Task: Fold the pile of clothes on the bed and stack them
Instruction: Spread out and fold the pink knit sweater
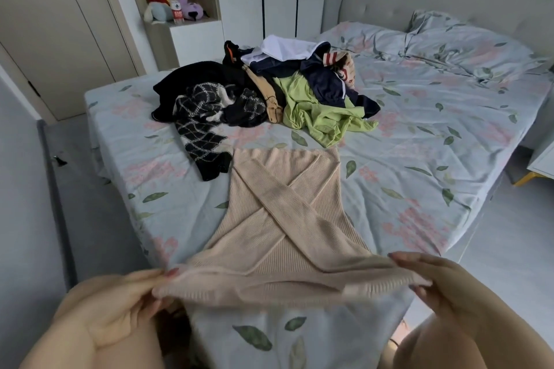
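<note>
Two grips show in the head view, both low in the picture; they are the person's bare hands. The left grip [120,302] pinches one corner of the near edge of the beige ribbed sweater [284,219]. The right grip [443,284] pinches the other corner in the same way. So both are grasping the sweater, and neither is released.

The held edge is lifted a little off the bed [434,144] and stretches straight across between the two grips. From there the sweater lies flat and runs away from the grips. Its long axis points forward, toward the pile of clothes [269,90]. The two sleeves are already crossed over the body.

The pile sits beyond the far end of the sweater. Only the black checked garment [204,141] reaches just beside the far left corner.

I judge that the next move is to carry the held edge forward along this long axis, onto the far end. Both grips are equally near, so they should travel together; otherwise the fold may go crooked.
</note>
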`<state>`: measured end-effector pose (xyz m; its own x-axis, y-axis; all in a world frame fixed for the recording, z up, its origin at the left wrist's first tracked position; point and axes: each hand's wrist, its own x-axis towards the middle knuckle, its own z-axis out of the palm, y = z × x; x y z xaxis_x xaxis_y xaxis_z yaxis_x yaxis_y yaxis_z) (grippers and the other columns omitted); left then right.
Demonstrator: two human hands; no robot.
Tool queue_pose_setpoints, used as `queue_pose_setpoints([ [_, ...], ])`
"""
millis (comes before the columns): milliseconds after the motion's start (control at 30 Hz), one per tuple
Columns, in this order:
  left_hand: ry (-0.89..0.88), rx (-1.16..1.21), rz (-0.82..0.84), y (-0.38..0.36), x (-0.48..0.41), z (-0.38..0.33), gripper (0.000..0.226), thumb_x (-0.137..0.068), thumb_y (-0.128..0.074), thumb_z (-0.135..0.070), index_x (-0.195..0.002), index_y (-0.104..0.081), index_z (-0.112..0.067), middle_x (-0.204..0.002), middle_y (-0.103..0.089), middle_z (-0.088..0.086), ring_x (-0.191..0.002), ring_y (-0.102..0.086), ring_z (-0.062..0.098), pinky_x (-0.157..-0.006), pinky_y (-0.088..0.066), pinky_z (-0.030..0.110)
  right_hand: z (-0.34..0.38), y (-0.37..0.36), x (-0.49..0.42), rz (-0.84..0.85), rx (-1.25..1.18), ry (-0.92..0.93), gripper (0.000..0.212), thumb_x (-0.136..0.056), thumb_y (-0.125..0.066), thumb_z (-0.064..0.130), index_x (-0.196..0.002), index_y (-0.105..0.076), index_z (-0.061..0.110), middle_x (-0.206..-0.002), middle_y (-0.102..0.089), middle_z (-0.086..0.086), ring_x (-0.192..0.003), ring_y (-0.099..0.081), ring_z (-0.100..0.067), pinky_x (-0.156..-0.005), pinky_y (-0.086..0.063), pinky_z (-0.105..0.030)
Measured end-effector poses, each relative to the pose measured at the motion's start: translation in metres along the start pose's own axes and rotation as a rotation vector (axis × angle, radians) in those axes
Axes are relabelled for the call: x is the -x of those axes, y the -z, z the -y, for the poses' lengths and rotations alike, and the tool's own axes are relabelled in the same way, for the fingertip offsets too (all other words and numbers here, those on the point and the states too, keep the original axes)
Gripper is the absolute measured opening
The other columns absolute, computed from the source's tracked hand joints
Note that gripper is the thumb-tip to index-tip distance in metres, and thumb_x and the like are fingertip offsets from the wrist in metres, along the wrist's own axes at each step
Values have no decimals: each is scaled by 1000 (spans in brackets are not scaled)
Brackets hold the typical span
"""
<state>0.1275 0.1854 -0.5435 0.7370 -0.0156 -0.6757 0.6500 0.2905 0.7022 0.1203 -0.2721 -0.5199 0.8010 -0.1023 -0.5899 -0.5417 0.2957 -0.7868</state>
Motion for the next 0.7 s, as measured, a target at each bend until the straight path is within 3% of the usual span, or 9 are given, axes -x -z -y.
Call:
queue_pose_setpoints([
  [100,4,183,-37,-22,-18,-28,20,-72,-60,-6,-63,-78,-4,-60,-68,9,-45,-65,12,-33,-47,16,16,-9,-31,-26,-156,-39,21,-97,-47,-6,-92,-68,-2,-55,-63,-8,-37,-56,-7,-36,-48,-14],
  [233,-21,422,-84,-45,-54,-60,20,-96,-52,-6,-86,-69,-3,-62,-70,10,-50,-69,13,-37,-50,16,36,-20,-77,-36,-348,-96,18,-98,-49,1,-89,-65,-1,-53,-63,-5,-41,-61,-5,-37,-49,-15],
  [333,-55,518,-114,-61,-88,-71,15,-97,-53,-4,-86,-62,1,-64,-70,13,-48,-69,16,-39,-52,18,42,-29,-112,-69,-456,-114,21,-100,-48,3,-83,-58,-5,-49,-62,-9,-41,-63,-8,-38,-50,-16],
  [433,-70,558,-162,-70,-123,-71,12,-96,-55,-2,-86,-59,2,-80,-66,12,-45,-67,17,-37,-51,21,39,-35,-141,-94,-506,-139,21,-100,-46,0,-83,-57,-6,-52,-64,-15,-43,-66,-16,-38,-52,-20],
  [500,-70,528,-186,-70,-143,-67,13,-97,-55,-2,-86,-60,1,-73,-69,11,-45,-68,17,-38,-52,22,37,-38,-155,-95,-482,-151,16,-98,-48,-1,-89,-58,-7,-59,-66,-20,-48,-69,-22,-43,-56,-25],
  [567,-62,481,-193,-70,-158,-62,14,-98,-52,-5,-90,-61,1,-80,-70,13,-55,-71,19,-44,-56,24,36,-40,-165,-111,-434,-118,11,-97,-50,0,-97,-58,-6,-74,-68,-25,-56,-71,-27,-47,-59,-31],
  [633,-77,374,-179,-72,-167,-59,18,-103,-43,-8,-102,-59,1,-97,-67,13,-79,-71,22,-61,-59,26,38,-44,-169,-144,-282,-38,10,-96,-53,3,-104,-57,-2,-89,-67,-26,-64,-73,-31,-50,-60,-35],
  [700,-132,239,-170,-78,-173,-58,19,-104,-39,-6,-115,-54,-2,-102,-66,12,-94,-65,24,-76,-51,31,36,-48,-169,-177,-27,98,21,-96,-58,8,-116,-54,11,-99,-69,-20,-75,-74,-32,-56,-61,-37],
])
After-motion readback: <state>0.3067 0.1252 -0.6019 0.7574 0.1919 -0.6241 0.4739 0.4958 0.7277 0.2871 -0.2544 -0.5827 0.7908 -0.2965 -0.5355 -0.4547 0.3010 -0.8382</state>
